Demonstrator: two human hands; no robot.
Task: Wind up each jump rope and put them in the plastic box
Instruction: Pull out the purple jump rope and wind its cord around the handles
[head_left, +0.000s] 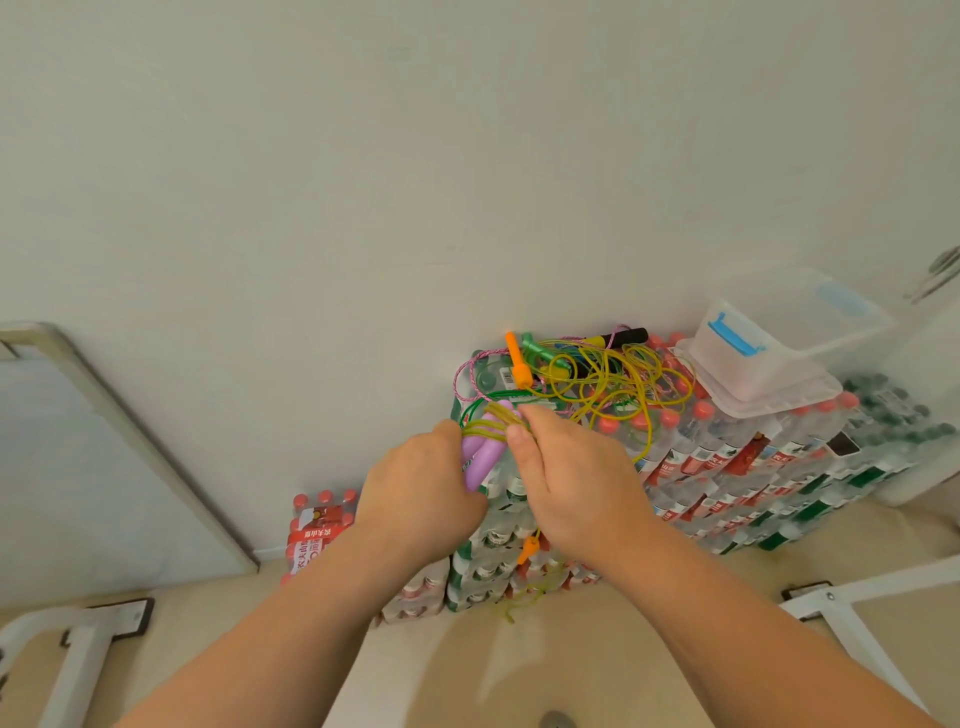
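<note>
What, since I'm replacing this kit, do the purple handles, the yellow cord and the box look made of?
The purple handles look like smooth moulded plastic with a soft sheen. The yellow cord is thin and springs into loose loops, so probably PVC or rubbery plastic; too fine to confirm. The box is translucent frosted plastic with opaque blue clips.

This looks like a storeroom or back-room corner. Shrink-wrapped packs of bottled water (727, 467) are stacked several layers high against a bare white wall (363, 182) on the right, on a plain beige floor (467, 665). A framed panel (78, 467) leans at far left. White metal frame legs (857, 587) stand near right. A plastic box (727, 364) and tangled jump ropes (613, 374) lie on the stack.
</note>
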